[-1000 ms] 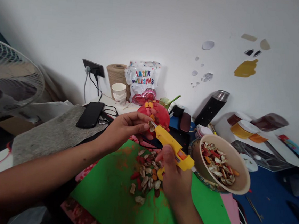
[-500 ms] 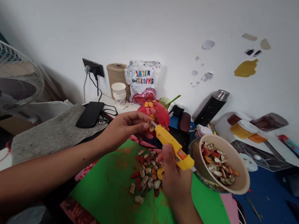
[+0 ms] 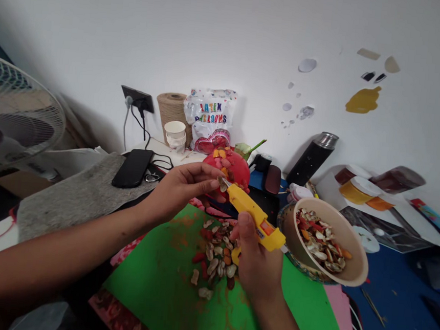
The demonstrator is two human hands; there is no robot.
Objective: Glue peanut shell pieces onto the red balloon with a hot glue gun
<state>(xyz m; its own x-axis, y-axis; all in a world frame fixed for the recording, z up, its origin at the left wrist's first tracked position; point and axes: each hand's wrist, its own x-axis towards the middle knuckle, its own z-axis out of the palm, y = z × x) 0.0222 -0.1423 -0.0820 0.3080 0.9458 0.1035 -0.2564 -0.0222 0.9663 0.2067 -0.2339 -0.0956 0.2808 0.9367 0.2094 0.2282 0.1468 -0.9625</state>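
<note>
My left hand (image 3: 191,185) pinches a small peanut shell (image 3: 223,184) between thumb and fingertips. My right hand (image 3: 258,263) is wrapped round a yellow hot glue gun (image 3: 256,214), whose nozzle points up and left against or very close to the shell; contact is hard to make out. Just behind both hands is a red balloon (image 3: 239,167) with yellow, orange and red pieces stuck to it. Below them a pile of peanut shells (image 3: 214,264), some painted red or orange, lies on a green sheet (image 3: 147,287).
A beige bowl (image 3: 361,262) of painted and plain shells stands at right. Behind are a twine spool (image 3: 167,110), paper cups (image 3: 175,133), a balloon packet (image 3: 211,115) and a black flask (image 3: 313,160). A phone (image 3: 132,168) lies at left, near a fan (image 3: 20,111).
Almost nothing differs. Both hands, the shell and the glue gun hold nearly the same place, with the nozzle still at the shell.
</note>
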